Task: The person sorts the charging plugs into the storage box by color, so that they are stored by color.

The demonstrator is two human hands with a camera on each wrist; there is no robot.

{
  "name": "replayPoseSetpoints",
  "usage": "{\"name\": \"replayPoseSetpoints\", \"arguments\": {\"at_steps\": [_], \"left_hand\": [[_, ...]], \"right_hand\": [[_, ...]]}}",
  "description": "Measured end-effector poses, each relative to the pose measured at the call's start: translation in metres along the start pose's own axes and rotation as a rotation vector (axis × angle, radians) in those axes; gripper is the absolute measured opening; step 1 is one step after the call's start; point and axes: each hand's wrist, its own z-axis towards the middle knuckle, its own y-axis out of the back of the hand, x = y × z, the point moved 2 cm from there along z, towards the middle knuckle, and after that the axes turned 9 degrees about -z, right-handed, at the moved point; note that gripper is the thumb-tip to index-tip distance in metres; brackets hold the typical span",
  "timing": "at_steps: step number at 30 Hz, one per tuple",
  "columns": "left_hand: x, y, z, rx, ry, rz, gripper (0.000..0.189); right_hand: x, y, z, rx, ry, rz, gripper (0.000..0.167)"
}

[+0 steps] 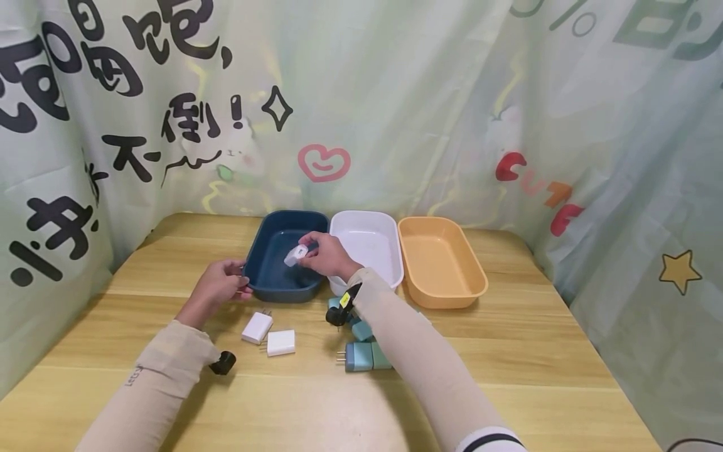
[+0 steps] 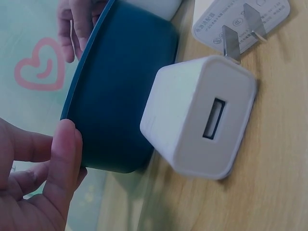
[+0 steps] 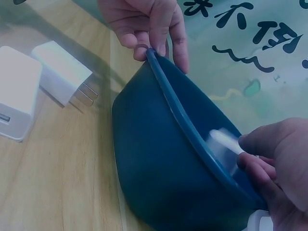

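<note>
My right hand [image 1: 330, 256] pinches a small white charger [image 1: 299, 251] between thumb and fingertips over the dark blue bin [image 1: 288, 294]. In the right wrist view, this charger [image 3: 225, 140] is blurred, just inside the rim. My left hand [image 1: 220, 281] grips the bin's rim at the near left corner, thumb outside, as the left wrist view shows. Two white USB wall chargers lie on the table in front of the bin: one charger [image 1: 257, 327] with prongs pointing back, the other charger [image 1: 280, 343] with prongs pointing left.
To the right of the blue bin stand a white bin [image 1: 369, 235] and an orange bin [image 1: 440, 251]. Several teal chargers, among them a two-tone one [image 1: 358, 356], lie in front, partly hidden under my right forearm. A printed curtain [image 1: 407, 125] hangs behind the wooden table [image 1: 271, 408].
</note>
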Motion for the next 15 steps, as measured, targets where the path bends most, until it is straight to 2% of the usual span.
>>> {"name": "replayPoseSetpoints", "arguments": {"at_steps": [15], "left_hand": [[0.001, 0.0, 0.0, -0.004, 0.004, -0.017, 0.054]], "right_hand": [[0.006, 0.009, -0.016, 0.074, 0.081, 0.083, 0.049]]}}
